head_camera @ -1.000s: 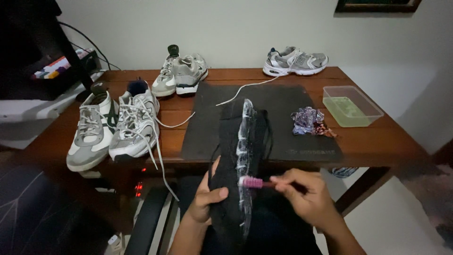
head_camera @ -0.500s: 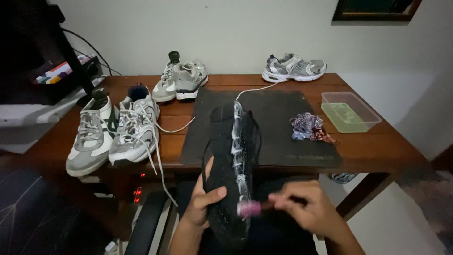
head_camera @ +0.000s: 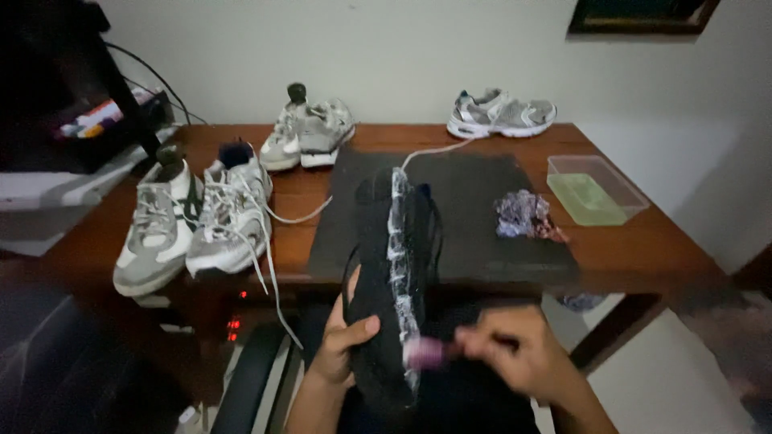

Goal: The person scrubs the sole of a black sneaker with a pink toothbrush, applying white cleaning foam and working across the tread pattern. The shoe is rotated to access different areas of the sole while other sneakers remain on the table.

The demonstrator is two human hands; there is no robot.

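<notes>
I see my left hand wrapped around a black shoe, thumb across its side, its grip closed on the lower part and holding the shoe on edge above my lap, just in front of the worktop. A strip of white foam runs along the shoe's sole edge, and its black laces hang loose to either side. My right hand is blurred, but its grip is pinched shut on a small brush with a pink head, whose bristle end touches the foamy edge near the shoe's lower end.

On the worktop a dark mat lies in the middle. A crumpled, mottled cloth sits on its right part, and a clear shallow tub with greenish liquid stands just beside the mat to the right. On the left, a pair of grey-and-white trainers stands with white laces trailing over the worktop's front edge. A second grey pair is at the back, and a single grey trainer rests near the back wall.
</notes>
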